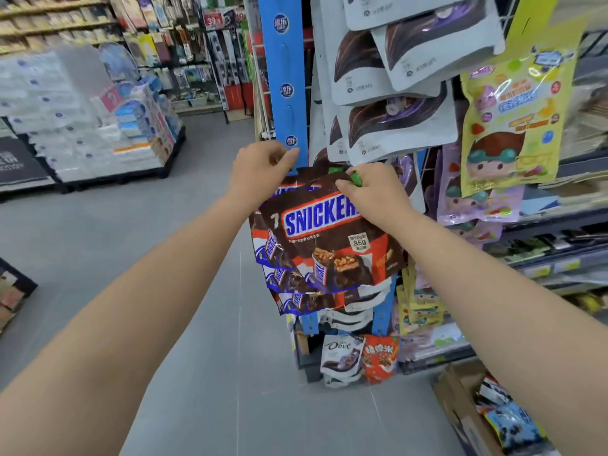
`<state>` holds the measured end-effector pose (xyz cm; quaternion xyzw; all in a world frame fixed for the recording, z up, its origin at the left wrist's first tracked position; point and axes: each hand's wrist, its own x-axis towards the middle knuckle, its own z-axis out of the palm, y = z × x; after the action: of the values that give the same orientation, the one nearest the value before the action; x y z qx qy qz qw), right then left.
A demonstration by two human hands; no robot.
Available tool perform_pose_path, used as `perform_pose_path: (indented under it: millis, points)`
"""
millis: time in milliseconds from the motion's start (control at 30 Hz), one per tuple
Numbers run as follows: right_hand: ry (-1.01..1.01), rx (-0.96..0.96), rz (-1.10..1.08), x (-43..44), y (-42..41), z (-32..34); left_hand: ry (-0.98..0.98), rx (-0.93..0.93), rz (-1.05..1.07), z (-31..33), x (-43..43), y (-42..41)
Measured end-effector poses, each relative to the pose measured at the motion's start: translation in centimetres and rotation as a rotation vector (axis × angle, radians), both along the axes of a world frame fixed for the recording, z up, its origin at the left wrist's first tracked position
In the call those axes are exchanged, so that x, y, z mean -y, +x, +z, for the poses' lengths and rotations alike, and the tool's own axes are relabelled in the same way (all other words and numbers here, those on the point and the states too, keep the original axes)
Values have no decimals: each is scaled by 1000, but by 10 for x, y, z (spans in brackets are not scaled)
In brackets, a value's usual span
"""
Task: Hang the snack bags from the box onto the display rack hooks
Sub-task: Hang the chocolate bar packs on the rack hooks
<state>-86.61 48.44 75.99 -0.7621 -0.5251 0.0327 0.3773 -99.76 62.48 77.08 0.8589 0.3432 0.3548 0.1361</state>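
Snickers bag held upright against the blue display rack at mid height, in front of further identical bags fanned out behind and below it; gripped at the top edge from both sides. Left hand at the upper left corner, fingers curled, pinching the top seam just beside the rack's blue post; right hand at the upper right corner, thumb laid across the front panel, fingers curled over the top, holding the bag; small green piece under the fingertips, identity not determinable.

Floor: smooth grey, marked with pale scuff lines; cardboard box at lower right on the floor, open, holding blue-and-black bags; Dove pouch and red pouch side by side at the rack foot. Far left: pallet of stacked white wrapped packs; shelving beyond, blurred.

Above the hands: glossy grey-and-brown pouches in overlapping rows; to the right, shiny yellow cartoon-print bags, flat and rectangular.
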Motion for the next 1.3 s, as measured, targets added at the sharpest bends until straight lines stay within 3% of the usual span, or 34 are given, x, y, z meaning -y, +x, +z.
perform_pose_path:
  millis: [100,233,400,500,633,800,867,967,1067,1233,1300]
  points:
    - [143,-282,-54,-4,-19,2,-185,-106,-268,15,17,-11]
    - [314,-858,-173,-14,-42,-2,102,-302,-269,24,18,-19]
    - [385,-990,-211,-17,-61,6,-273,-236,-239,46,15,-19]
    - [426,-929,-216,-23,-62,10,-373,-215,-206,53,11,-17]
    - [411,-836,-201,-29,-54,26,-180,67,-49,40,1,-5]
    - [496,-402,-133,-18,-45,33,-68,347,36,41,-8,7]
    - [615,-266,-84,-12,-47,31,-19,330,41,46,-10,13]
    - [692,133,-60,-13,-48,26,44,257,50,51,-14,23]
    - [555,291,35,-21,-47,25,61,201,63,52,-17,31]
    - [162,199,39,-33,-38,39,39,141,144,56,-16,37]
    - [92,205,35,-39,-35,44,13,102,186,60,-14,39]
